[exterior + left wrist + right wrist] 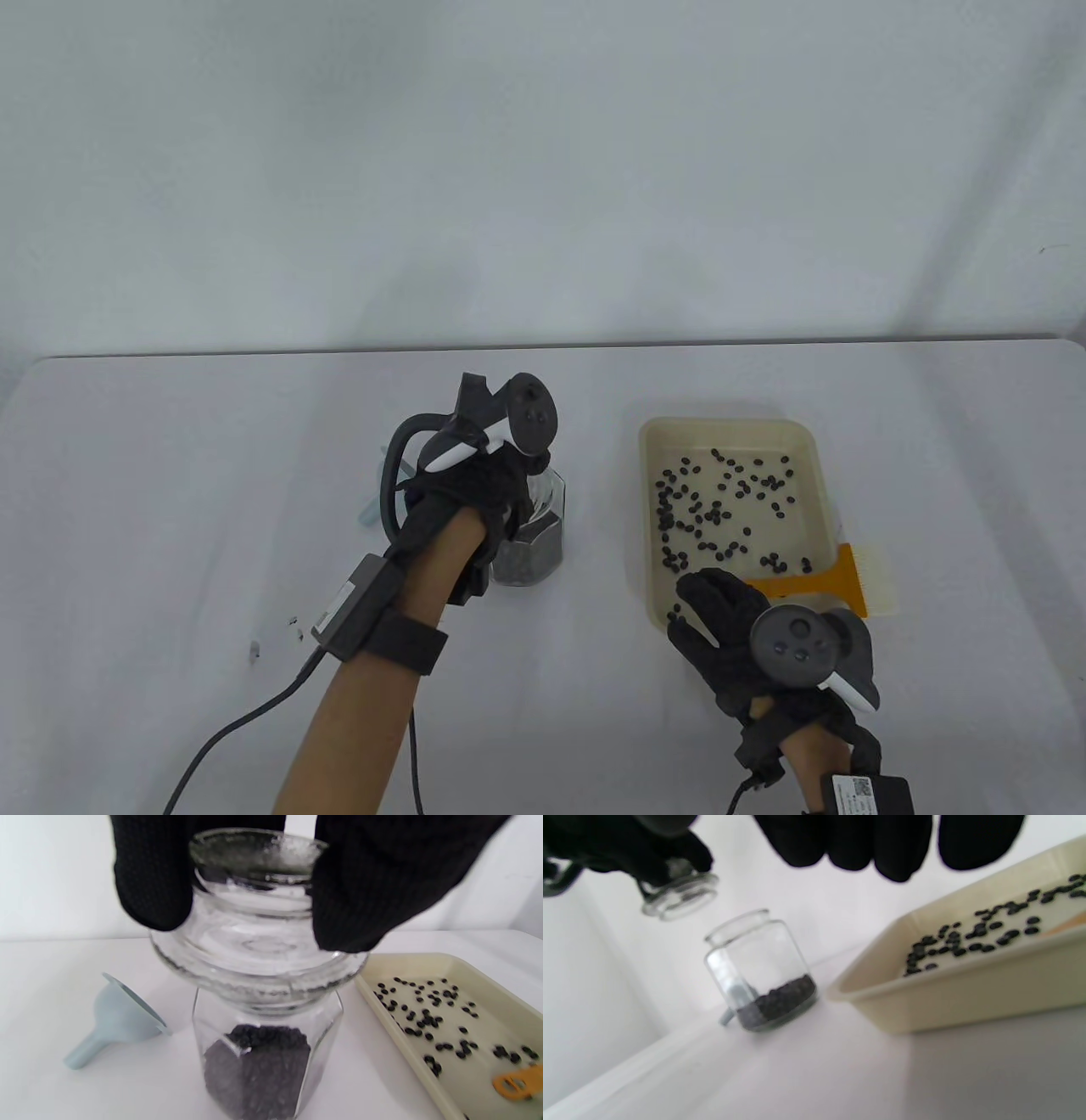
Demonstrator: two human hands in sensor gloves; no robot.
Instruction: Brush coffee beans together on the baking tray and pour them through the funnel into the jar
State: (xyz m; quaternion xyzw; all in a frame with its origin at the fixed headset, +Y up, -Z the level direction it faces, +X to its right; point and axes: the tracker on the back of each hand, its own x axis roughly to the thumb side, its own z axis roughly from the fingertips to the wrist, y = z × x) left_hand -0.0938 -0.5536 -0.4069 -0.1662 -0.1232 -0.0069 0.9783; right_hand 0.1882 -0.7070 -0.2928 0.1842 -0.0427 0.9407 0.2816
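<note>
My left hand pinches the glass lid by its knob and holds it just above the open glass jar, which has dark coffee beans in its bottom. A pale blue funnel lies on its side on the table left of the jar. The cream baking tray stands to the right with coffee beans scattered over it. An orange brush lies at the tray's near right end. My right hand hovers over the tray's near left corner, fingers relaxed and holding nothing.
Both hands trail cables off the table's near edge. A few dark specks lie on the white table near the front left. A plain white wall stands behind the table.
</note>
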